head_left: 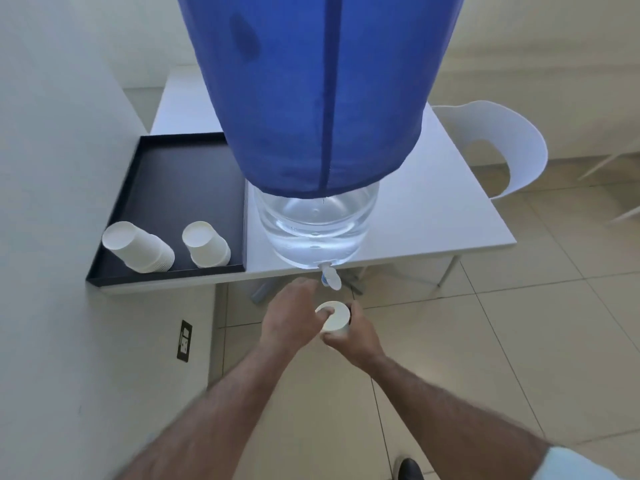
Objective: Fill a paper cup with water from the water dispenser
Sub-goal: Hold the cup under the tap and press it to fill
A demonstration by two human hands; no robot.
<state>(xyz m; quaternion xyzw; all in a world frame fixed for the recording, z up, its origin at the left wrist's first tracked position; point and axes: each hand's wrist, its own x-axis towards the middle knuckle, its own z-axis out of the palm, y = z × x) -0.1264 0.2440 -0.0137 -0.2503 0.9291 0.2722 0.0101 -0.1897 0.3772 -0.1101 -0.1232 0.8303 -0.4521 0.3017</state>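
Observation:
A white paper cup is held below the table's front edge, just under the dispenser's small white and blue tap. My left hand grips the cup's left rim, thumb over the opening. My right hand wraps the cup's right side from below. The dispenser is a clear water bottle under a blue cloth cover, standing at the table's front edge. No water stream shows at the tap.
A black tray on the white table holds two stacks of upside-down paper cups. A white chair stands to the right. A wall with a dark socket is on the left.

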